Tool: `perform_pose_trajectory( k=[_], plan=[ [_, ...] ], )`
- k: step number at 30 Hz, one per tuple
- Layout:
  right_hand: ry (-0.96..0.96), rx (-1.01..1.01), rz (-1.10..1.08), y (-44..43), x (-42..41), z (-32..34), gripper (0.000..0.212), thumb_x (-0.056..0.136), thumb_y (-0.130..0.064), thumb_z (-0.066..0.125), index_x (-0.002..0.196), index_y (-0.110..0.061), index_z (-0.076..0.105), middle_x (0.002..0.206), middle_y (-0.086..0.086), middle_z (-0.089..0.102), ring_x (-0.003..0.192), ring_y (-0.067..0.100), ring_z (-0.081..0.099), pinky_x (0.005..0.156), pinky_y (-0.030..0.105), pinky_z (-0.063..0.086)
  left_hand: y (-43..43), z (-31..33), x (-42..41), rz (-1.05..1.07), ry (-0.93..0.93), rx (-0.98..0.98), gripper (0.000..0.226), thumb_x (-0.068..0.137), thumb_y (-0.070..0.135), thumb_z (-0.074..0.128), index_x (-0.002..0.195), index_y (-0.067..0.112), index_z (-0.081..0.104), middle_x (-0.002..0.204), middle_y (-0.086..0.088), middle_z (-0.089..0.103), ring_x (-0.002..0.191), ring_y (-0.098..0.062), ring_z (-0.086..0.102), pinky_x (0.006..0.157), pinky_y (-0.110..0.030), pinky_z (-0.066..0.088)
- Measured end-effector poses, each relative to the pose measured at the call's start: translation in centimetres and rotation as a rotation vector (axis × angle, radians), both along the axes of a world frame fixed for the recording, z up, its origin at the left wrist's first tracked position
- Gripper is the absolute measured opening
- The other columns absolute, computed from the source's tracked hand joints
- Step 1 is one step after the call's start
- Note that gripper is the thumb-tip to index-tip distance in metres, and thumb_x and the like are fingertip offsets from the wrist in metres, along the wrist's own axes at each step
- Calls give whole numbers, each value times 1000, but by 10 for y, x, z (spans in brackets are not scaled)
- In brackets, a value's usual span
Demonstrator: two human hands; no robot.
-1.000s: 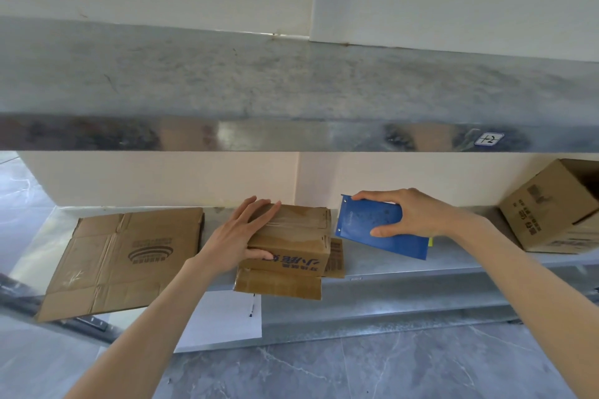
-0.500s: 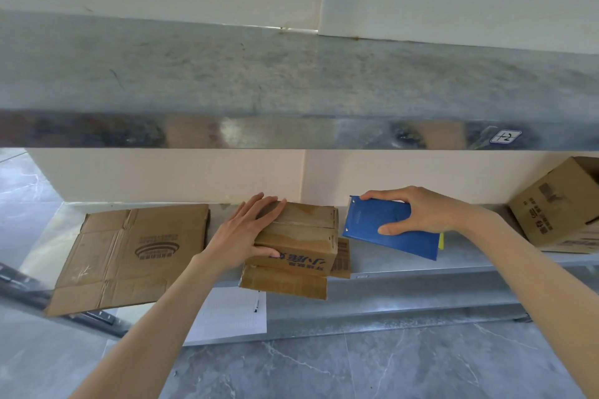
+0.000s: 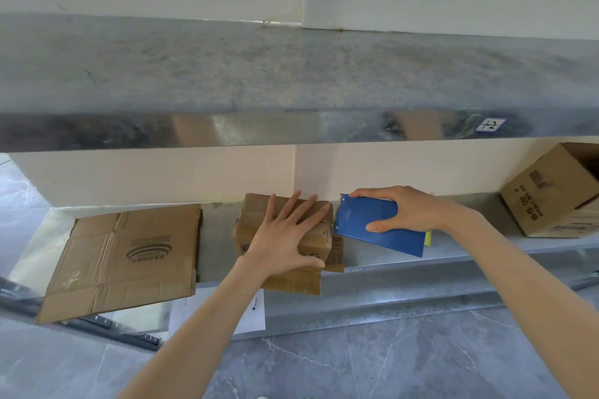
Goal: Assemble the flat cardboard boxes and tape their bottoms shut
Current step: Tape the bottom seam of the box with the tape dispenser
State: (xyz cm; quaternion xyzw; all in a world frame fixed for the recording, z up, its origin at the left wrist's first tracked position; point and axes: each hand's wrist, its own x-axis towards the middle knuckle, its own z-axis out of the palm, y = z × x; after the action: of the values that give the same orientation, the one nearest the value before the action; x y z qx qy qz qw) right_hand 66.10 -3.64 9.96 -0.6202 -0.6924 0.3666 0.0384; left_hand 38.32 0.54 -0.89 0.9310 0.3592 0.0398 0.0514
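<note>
A small assembled cardboard box (image 3: 251,220) with tape across its top sits on the lower metal shelf (image 3: 405,257), a flap hanging over the shelf's front edge. My left hand (image 3: 285,236) lies flat on top of it, fingers spread, thumb down its front face. My right hand (image 3: 402,209) grips a blue tape dispenser (image 3: 366,220) just right of the box, with a yellow part showing at the tool's far right. A flattened cardboard box (image 3: 129,256) lies to the left on the same shelf, overhanging the front edge.
The upper metal shelf (image 3: 291,90) runs across the view above my hands. An open cardboard box (image 3: 554,194) is tilted at the right end of the lower shelf. White paper (image 3: 249,317) lies below the shelf edge. Grey tiled floor (image 3: 389,363) is underneath.
My left hand has slid from the box's left side onto its top and flattened out. The box sits further back on the shelf. My right hand still holds the dispenser.
</note>
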Motion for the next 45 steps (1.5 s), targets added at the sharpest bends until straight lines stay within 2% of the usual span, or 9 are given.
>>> perform_pose_trajectory(
  k=[10,17,24,28,30,34,37,41,45],
  plan=[
    [202,-47,-55,-13,17,-21,60,89,-46,69,133,-71,36,134,-49,39,119,-20,44,85,0,38,6,-7,-2,-11,47,49,95,84,79,41,150,48,-20,165,11,-12,150,-22,-17,118,-61,-3],
    [153,-49,-13,-17,30,-17,61,87,-50,69,132,-73,34,135,-50,37,119,-22,42,87,8,38,8,-9,-3,-8,58,46,94,84,79,42,151,48,-16,164,13,-12,152,-21,-11,120,-60,1],
    [52,-25,41,-13,22,-17,61,89,-46,69,137,-65,37,142,-38,38,124,-7,43,100,18,39,7,-8,-4,-17,51,57,94,83,80,41,149,49,-19,164,13,-11,153,-23,-7,120,-61,3],
    [1,-20,38,-9,9,-21,60,89,-47,69,139,-61,39,136,-33,45,108,-9,50,74,4,38,7,-8,-3,-24,46,54,94,83,80,40,149,49,-19,164,13,-11,152,-23,-8,119,-61,2],
    [-36,-13,44,-3,1,-22,61,88,-48,70,139,-59,41,137,-26,49,106,-2,53,74,8,38,7,-8,-3,-25,48,58,94,84,80,40,149,48,-20,164,13,-11,152,-23,-9,119,-61,2],
    [-86,4,60,6,-10,-19,63,85,-48,72,140,-55,43,144,-18,49,121,12,52,100,30,45,8,-10,-3,-30,39,65,94,84,79,40,149,48,-20,164,14,-12,152,-22,-11,118,-60,0],
    [-113,36,64,11,-17,-16,65,83,-46,74,140,-53,44,147,-16,49,127,16,50,106,38,43,8,-11,-3,-30,34,65,94,84,80,40,149,47,-19,164,14,-12,151,-21,-11,118,-59,0],
    [-249,112,71,11,-27,-22,66,84,-51,71,142,-54,40,135,-8,60,106,15,57,88,34,50,9,-12,0,-22,53,67,93,84,80,39,154,44,-11,164,13,-11,153,-23,-8,119,-61,2],
    [-333,191,56,4,-32,-33,67,85,-54,68,144,-55,36,125,-6,65,92,13,56,70,25,43,8,-10,1,-7,55,69,94,84,80,40,153,44,-12,165,12,-9,153,-23,-7,118,-61,0]
  ],
)
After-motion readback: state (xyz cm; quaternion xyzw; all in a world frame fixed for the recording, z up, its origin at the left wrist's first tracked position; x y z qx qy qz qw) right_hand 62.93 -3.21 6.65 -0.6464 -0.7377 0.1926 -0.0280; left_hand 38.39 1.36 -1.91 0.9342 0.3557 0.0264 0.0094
